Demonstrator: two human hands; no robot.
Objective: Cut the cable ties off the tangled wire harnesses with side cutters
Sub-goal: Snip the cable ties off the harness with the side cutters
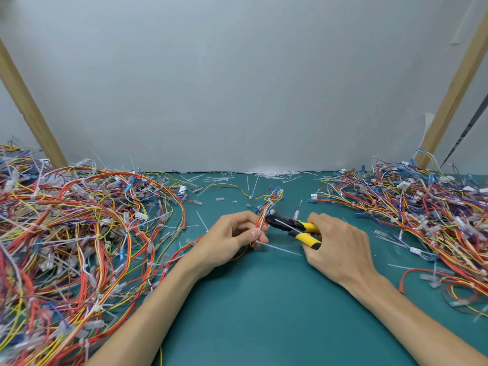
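Two bare hands are meeting over the middle of a teal counter (264, 299), where a small wire harness (267, 207) is being held just above the surface. The left hand (232, 236) is pinching the bundle of red, yellow, white and blue wires between curled fingers (239, 220) and thumb. The right hand (340, 247) is gripping the yellow handles of the side cutters (291, 225), whose black head is pointing left and touching the wires just above the left thumb; whether the blades are biting on a tie cannot be told. A white cable tie (280, 248) is sticking out from under the left hand, its long tail trailing right over the counter beneath the cutters. Tangled harnesses are lying in a left heap (79, 220) and a right heap (422, 207), both well apart from the hands. Loose tie pieces (274, 173) are lying scattered along the foot of the grey wall (237, 88).
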